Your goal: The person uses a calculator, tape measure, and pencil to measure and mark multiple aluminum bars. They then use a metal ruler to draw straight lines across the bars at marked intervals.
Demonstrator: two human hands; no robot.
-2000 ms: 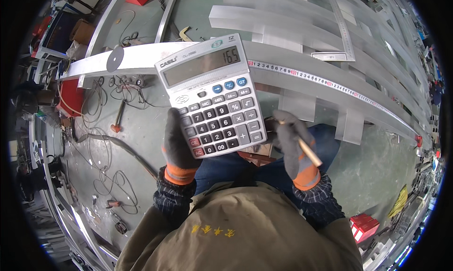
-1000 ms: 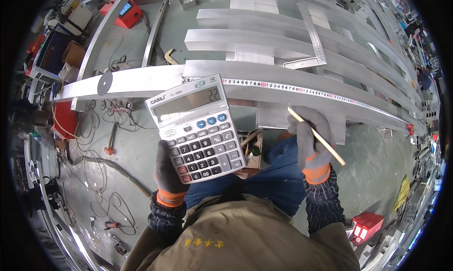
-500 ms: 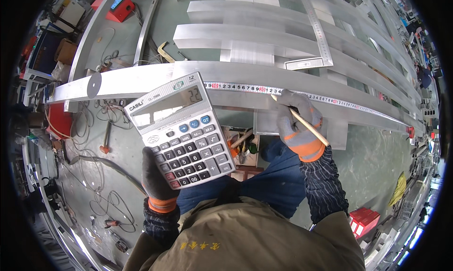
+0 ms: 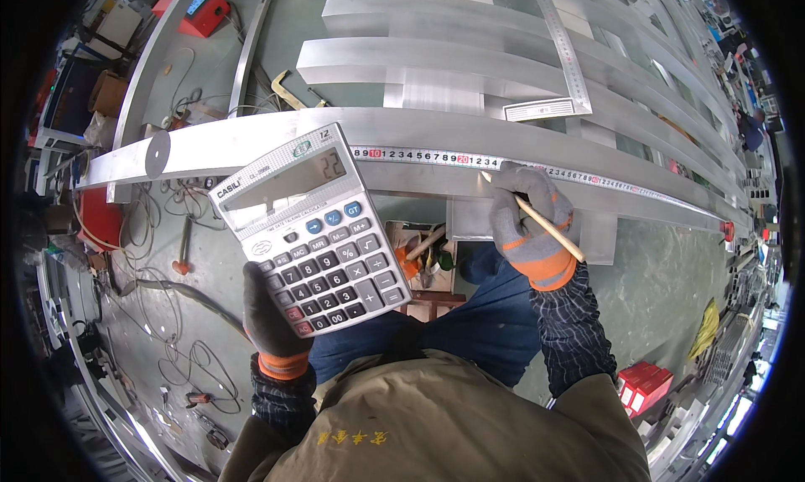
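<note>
One grey desk calc. (image 4: 312, 233), angled display, dark keys, in left hand (image 4: 270, 314)

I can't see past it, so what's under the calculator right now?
The gloved left hand grips the calculator's lower left corner from beneath. Past its top edge a long metal bar with a tape measure runs on. The stretch directly behind is covered.

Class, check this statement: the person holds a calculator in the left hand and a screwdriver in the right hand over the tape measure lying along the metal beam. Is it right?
Not quite. The head view shows the right hand holding a pencil, not a screwdriver. The rest stands: the left hand holds the calculator, and the tape measure lies along the metal beam.
</note>
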